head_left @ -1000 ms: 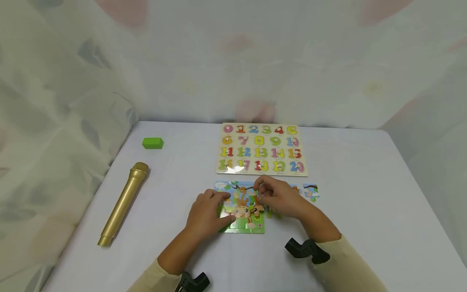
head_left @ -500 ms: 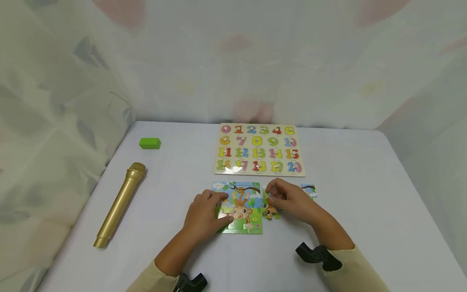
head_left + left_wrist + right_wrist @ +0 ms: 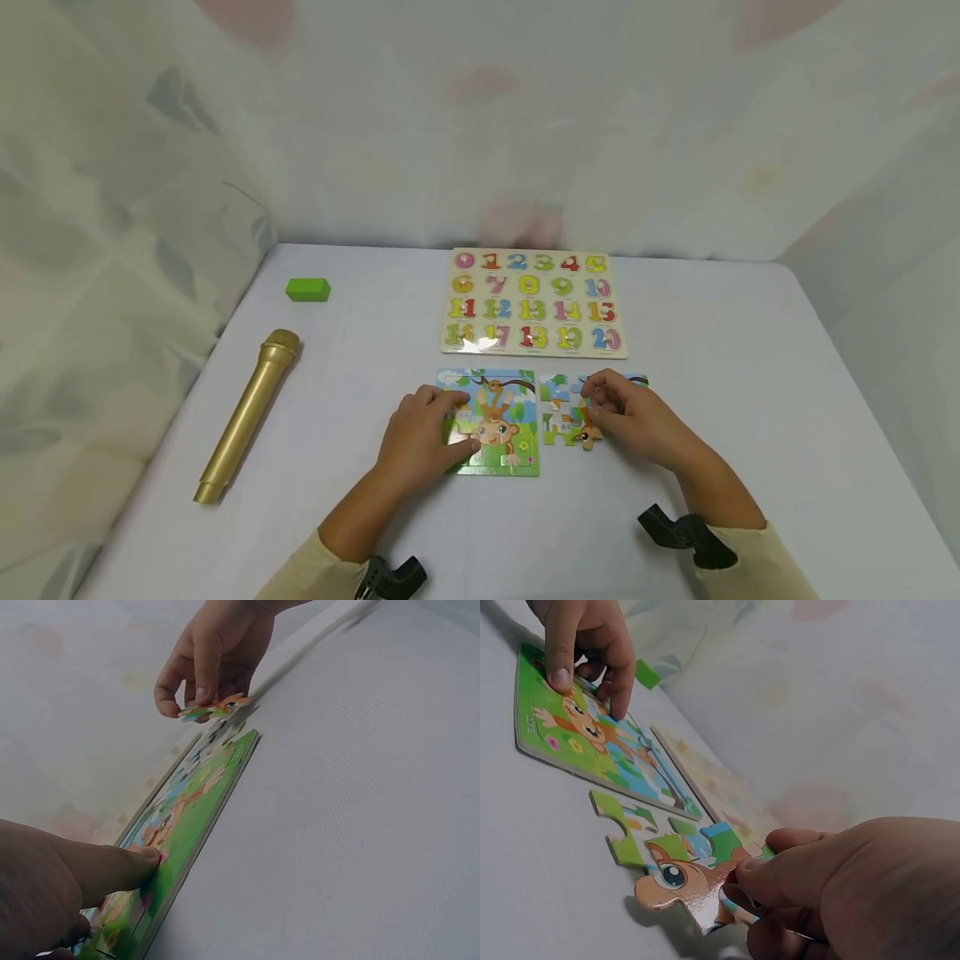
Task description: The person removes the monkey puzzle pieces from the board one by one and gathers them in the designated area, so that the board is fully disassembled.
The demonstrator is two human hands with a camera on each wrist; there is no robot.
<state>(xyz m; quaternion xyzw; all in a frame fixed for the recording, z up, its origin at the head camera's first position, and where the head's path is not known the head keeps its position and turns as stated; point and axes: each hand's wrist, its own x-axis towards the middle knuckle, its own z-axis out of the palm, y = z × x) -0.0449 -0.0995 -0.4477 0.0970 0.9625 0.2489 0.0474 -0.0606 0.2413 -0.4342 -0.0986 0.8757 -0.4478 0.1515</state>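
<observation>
A square jigsaw puzzle board [image 3: 522, 460] with a monkey picture lies flat near the middle of the table. My left hand [image 3: 422, 433] rests on its left part, with thumb and fingertips touching the picture and the fingers relaxed. To the right of the board, my right hand [image 3: 641, 421] pinches a jigsaw piece [image 3: 694, 889] between thumb and fingers. That piece shows a brown monkey face with one large eye, and it is held over several loose puzzle pieces [image 3: 555, 387]. Part of those loose pieces is hidden behind the right hand.
Just behind the jigsaw lies a wooden number board [image 3: 534, 298] with colourful numerals 0 to 20. A gold microphone [image 3: 249, 421] lies on the left of the white table [image 3: 750, 400], and a green block [image 3: 308, 290] sits farther back. Patterned cloth [image 3: 480, 125] surrounds the table.
My right hand has moved right with the monkey-face piece, from over the puzzle board to above the loose pieces, uncovering the board's right side. The left hand has stayed on the board.
</observation>
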